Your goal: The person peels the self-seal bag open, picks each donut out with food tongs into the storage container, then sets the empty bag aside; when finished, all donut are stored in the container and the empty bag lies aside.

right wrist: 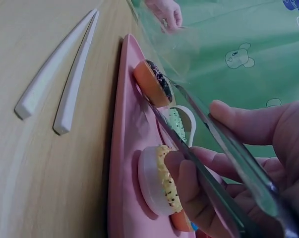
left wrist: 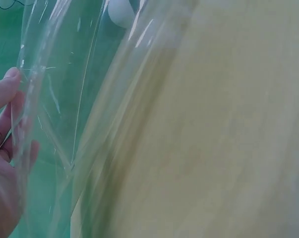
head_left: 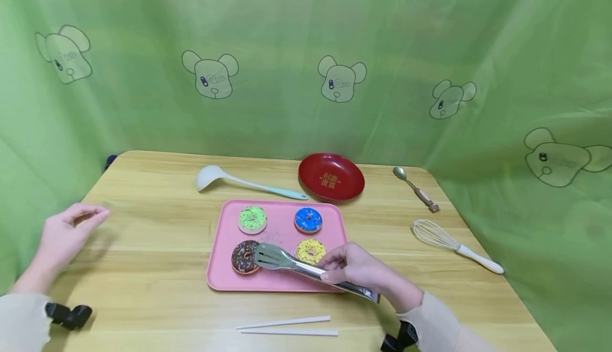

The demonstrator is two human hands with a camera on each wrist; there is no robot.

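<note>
My right hand (head_left: 358, 267) grips metal tongs (head_left: 311, 271), thumb on one arm and fingers on the other. The tong tips are at the chocolate doughnut (head_left: 245, 257); the right wrist view puts one arm by its iced top and the other by its lower side. The doughnut lies at the front left of a pink tray (head_left: 277, 286). A yellow doughnut (head_left: 311, 251), a green doughnut (head_left: 252, 220) and a blue doughnut (head_left: 308, 220) share the tray. Off to the left, my left hand (head_left: 64, 235) pinches clear plastic film (left wrist: 55, 99), which is hardly visible from the head.
Behind the tray are a white ladle (head_left: 248, 182) with a pale blue handle and a red plate (head_left: 330, 195). A spoon (head_left: 415, 188) and a whisk (head_left: 454, 245) lie at the right. Two white chopsticks (head_left: 289, 333) lie in front. Green curtains (head_left: 277, 118) surround the table.
</note>
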